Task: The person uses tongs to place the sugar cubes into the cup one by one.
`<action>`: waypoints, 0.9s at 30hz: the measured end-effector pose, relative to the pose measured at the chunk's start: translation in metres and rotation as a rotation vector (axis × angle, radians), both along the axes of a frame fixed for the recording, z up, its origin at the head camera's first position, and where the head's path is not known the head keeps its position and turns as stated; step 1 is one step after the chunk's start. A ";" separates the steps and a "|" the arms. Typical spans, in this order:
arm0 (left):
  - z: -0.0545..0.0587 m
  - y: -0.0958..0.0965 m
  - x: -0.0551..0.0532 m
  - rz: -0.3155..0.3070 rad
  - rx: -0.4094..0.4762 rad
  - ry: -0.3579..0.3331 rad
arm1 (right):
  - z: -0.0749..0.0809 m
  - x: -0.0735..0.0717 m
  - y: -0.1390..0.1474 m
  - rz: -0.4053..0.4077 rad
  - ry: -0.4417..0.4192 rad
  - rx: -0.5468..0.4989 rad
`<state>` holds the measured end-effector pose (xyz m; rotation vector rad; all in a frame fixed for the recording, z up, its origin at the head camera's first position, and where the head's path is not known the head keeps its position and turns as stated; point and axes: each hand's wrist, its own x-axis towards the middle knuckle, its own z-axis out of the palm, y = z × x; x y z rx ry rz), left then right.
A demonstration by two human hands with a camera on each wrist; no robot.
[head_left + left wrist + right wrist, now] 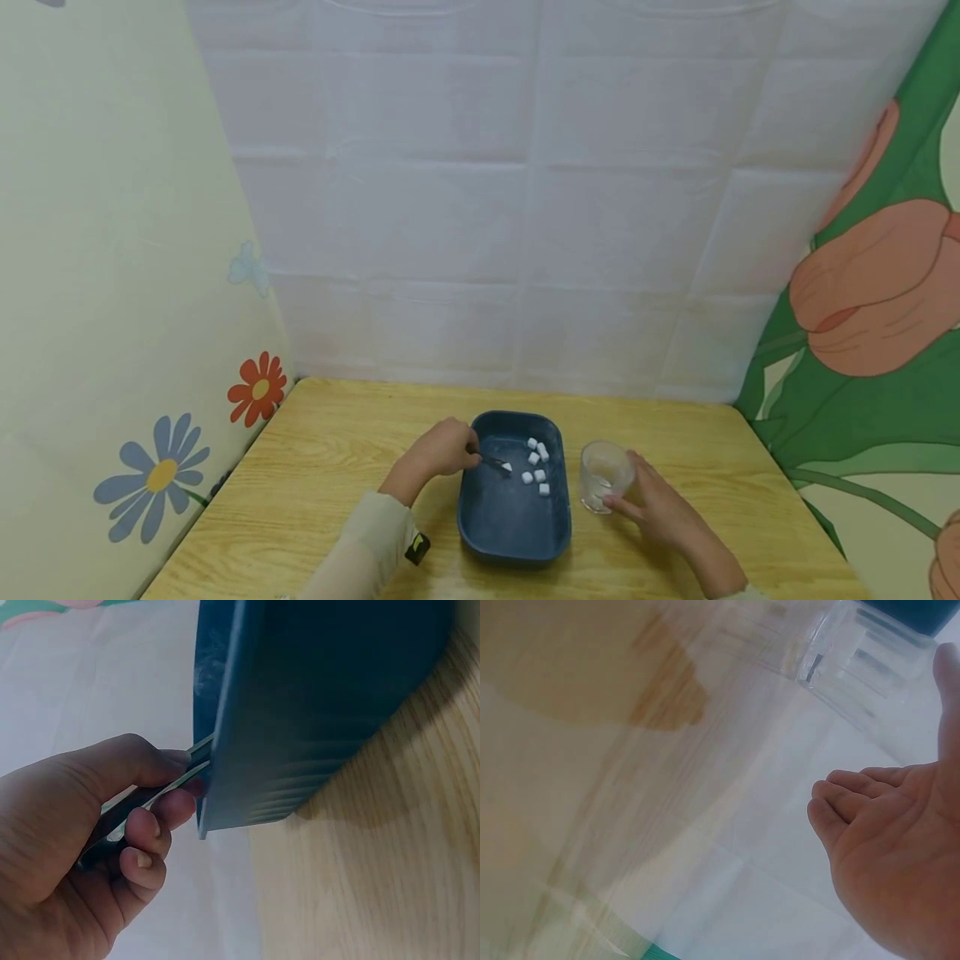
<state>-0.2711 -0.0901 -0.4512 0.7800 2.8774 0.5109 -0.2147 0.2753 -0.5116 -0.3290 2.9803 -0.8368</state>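
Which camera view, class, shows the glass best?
The head view: the glass shows rim and base there, beside the tray. The right wrist view catches it only partly, at the picture's top; the left wrist view doesn't show it.

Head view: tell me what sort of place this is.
Probably a staged tabletop booth indoors: a wood-grain table, a creased white sheet behind it, and flower-patterned side panels.

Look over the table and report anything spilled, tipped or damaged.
Nothing looks spilled or broken: the glass stands upright, the tray sits flat, and the loose cubes lie inside it. The one oddity is a pale smudge on the tray's inner wall, possibly just glare.
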 end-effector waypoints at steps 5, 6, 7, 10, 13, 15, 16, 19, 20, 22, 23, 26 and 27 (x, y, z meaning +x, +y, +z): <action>0.005 0.003 0.000 -0.022 0.023 0.018 | 0.000 -0.001 0.000 -0.004 -0.011 -0.013; 0.006 0.004 0.001 -0.027 0.027 0.021 | 0.001 0.000 0.000 0.000 -0.010 -0.015; 0.007 0.005 0.001 -0.032 0.030 0.024 | 0.001 0.000 0.000 0.002 -0.009 -0.018; 0.010 0.007 0.002 -0.038 0.037 0.027 | 0.001 0.000 0.000 0.003 -0.010 -0.022; 0.012 0.009 0.003 -0.042 0.044 0.031 | 0.001 0.000 0.000 -0.004 -0.019 -0.020; 0.013 0.010 0.004 -0.042 0.053 0.033 | 0.001 0.000 0.000 -0.009 -0.027 -0.018; 0.013 0.010 0.004 -0.041 0.058 0.031 | 0.002 0.000 0.000 -0.009 -0.028 -0.019; 0.016 0.011 0.006 -0.039 0.076 0.025 | 0.002 -0.001 0.000 -0.011 -0.035 -0.020; 0.018 0.011 0.006 -0.038 0.081 0.023 | 0.002 -0.001 0.000 -0.009 -0.036 -0.016; 0.020 0.011 0.008 -0.039 0.089 0.022 | 0.002 -0.001 0.000 -0.004 -0.033 -0.012; 0.021 0.011 0.008 -0.040 0.093 0.023 | 0.002 -0.001 0.000 -0.002 -0.032 -0.010; 0.024 0.012 0.010 -0.041 0.106 0.024 | 0.003 0.000 0.001 0.007 -0.021 -0.002; 0.025 0.012 0.011 -0.041 0.111 0.024 | 0.003 0.000 0.001 0.008 -0.019 -0.002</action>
